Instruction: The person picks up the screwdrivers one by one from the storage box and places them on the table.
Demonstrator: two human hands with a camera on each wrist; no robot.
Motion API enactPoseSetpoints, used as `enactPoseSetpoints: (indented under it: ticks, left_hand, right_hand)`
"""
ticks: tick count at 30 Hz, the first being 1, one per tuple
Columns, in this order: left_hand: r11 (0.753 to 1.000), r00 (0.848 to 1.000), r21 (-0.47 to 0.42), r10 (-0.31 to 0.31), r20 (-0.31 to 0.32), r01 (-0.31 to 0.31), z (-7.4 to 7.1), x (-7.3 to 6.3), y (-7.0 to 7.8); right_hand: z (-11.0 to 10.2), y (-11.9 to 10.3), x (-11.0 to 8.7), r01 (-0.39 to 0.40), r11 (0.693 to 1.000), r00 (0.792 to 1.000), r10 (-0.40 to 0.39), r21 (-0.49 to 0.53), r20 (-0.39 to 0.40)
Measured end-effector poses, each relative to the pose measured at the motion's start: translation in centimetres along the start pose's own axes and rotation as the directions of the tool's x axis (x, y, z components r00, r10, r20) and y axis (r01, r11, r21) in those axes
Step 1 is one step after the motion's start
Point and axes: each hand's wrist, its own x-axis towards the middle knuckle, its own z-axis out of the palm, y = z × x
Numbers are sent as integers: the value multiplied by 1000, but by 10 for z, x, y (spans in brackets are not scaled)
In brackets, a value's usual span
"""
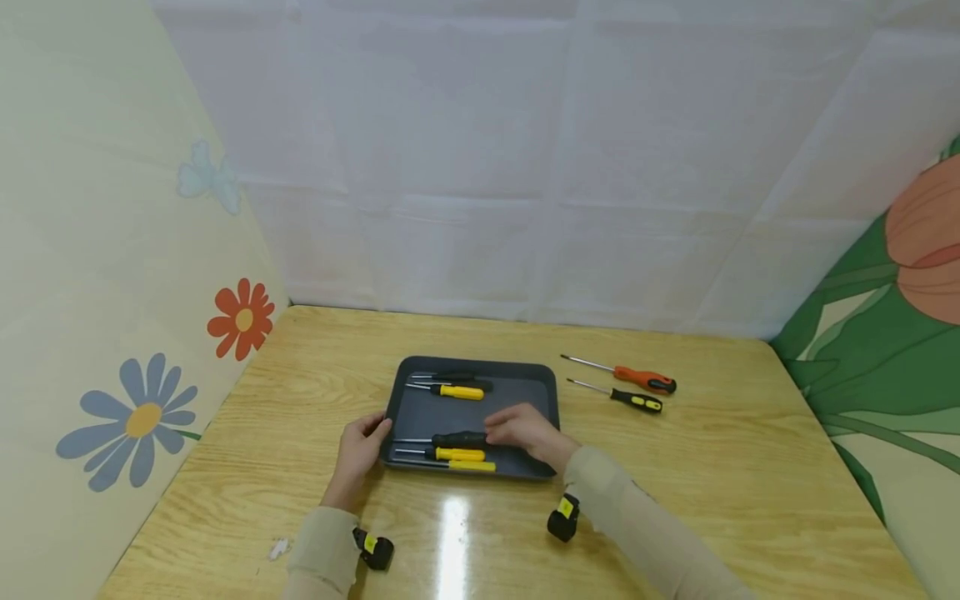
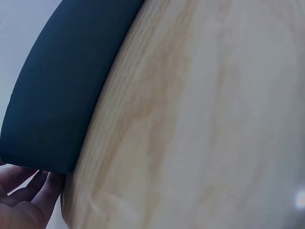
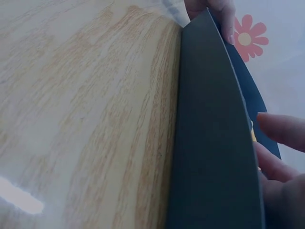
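A dark rectangular tray point(image 1: 517, 398) lies on the table. My left hand point(image 1: 362, 450) grips its left rim; the left wrist view shows the fingers point(image 2: 45, 195) at the tray's corner. My right hand point(image 1: 525, 432) reaches over the tray's right part, fingertips at the handle end of a black screwdriver point(image 1: 457, 439). In the right wrist view, its thumb and fingers stand apart, partly hidden by the tray wall point(image 3: 209, 119). In front lie a yellow-and-black screwdriver point(image 1: 459, 454) and a slim yellow-handled one point(image 1: 472, 467). Along the tray's back lies another yellow-handled screwdriver point(image 1: 459, 392) beside dark-handled tools point(image 1: 450, 377).
Right of the tray lie an orange-and-black screwdriver point(image 1: 637, 377) and a black-and-yellow screwdriver point(image 1: 630, 399). A small white scrap point(image 1: 279, 548) is on the wood table point(image 1: 712, 475) at front left. White cloth point(image 1: 525, 167) hangs behind, and flower-printed sheets stand at both sides.
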Motion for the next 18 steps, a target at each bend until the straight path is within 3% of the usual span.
enactPoseSetpoints:
  ticks: [5, 18]
  left_hand:
    - [1000, 1000, 4, -3, -1, 3, -1, -1, 0]
    - [1000, 1000, 1, 1, -6, -1, 0, -1, 1]
  right_hand:
    - [1, 4, 3, 40, 994, 999, -39, -104, 9]
    - [6, 2, 0, 36, 988, 999, -31, -153, 30]
